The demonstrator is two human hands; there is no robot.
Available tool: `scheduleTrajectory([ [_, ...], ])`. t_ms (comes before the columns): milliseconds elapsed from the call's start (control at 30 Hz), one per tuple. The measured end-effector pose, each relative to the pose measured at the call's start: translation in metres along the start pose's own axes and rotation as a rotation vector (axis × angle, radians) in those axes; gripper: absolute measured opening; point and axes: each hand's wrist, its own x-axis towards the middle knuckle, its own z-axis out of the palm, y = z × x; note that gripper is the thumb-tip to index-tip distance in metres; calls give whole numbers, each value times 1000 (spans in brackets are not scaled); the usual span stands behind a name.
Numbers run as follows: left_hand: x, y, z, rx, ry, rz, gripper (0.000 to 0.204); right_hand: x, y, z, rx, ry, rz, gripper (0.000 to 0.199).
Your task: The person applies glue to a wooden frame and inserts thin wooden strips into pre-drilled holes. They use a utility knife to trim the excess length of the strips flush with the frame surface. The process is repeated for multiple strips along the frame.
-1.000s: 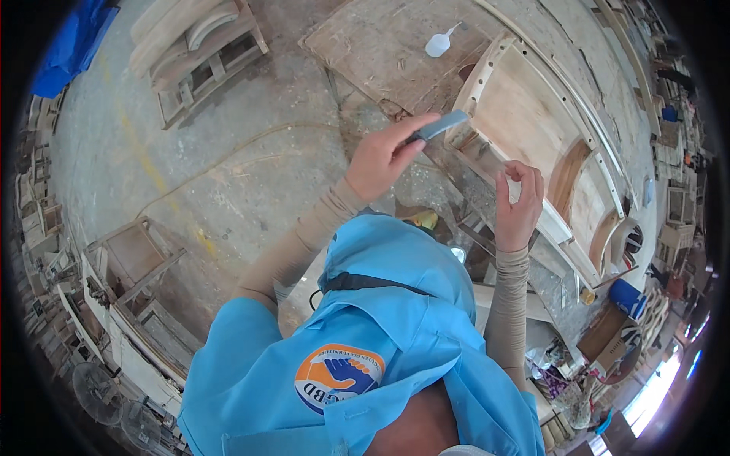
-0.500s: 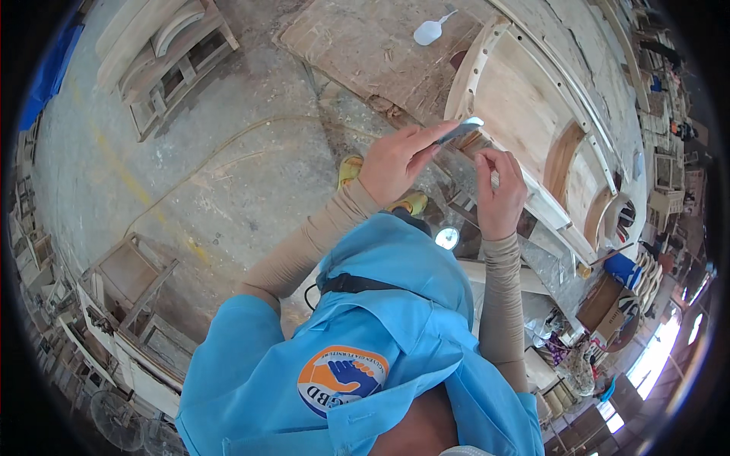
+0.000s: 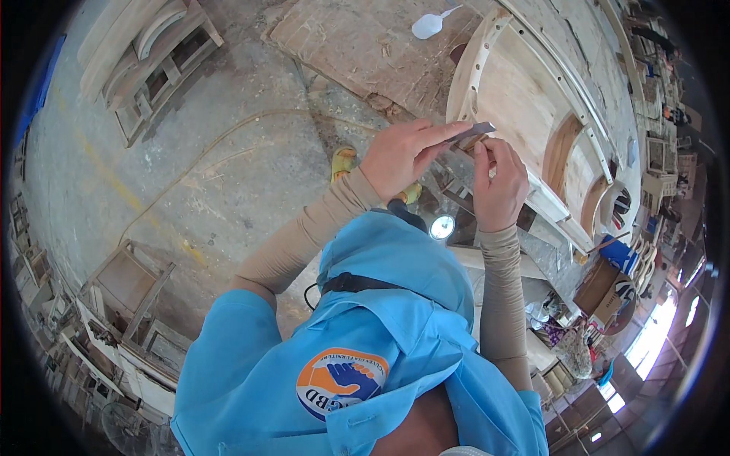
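My left hand [image 3: 401,157] is closed on a thin, dark grey strip [image 3: 473,131] with a pale edge; its exact kind is unclear. The forefinger lies stretched along the strip, which sits over the near left corner of a pale wooden frame [image 3: 523,83] with curved parts and a row of dark holes. Just right of the strip is my right hand [image 3: 502,182], its thumb and fingers pinched together close to the frame's corner. What those fingertips hold, if anything, is too small to tell.
A white plastic bottle [image 3: 428,26] with a thin spout lies on a worn brown board [image 3: 342,45]. Wooden furniture parts [image 3: 156,68] stand at the far left, and a wooden chair-like frame [image 3: 129,277] at the near left. A hose [image 3: 190,163] crosses the concrete floor.
The grey strip has turned and moved slightly right, and its tip now looks flatter and darker. My left hand shifted a little with it; the right hand stays pinched beside the corner.
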Motion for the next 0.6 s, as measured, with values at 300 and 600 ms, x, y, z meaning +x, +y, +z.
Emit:
scheduleTrajectory([
  [300, 6, -5, -10, -20, -67, 53, 52, -3, -1, 1, -21, 33, -12, 9],
  [600, 11, -6, -15, -125, -113, 14, 46, -16, 3, 9, 70, 29, 29, 7],
])
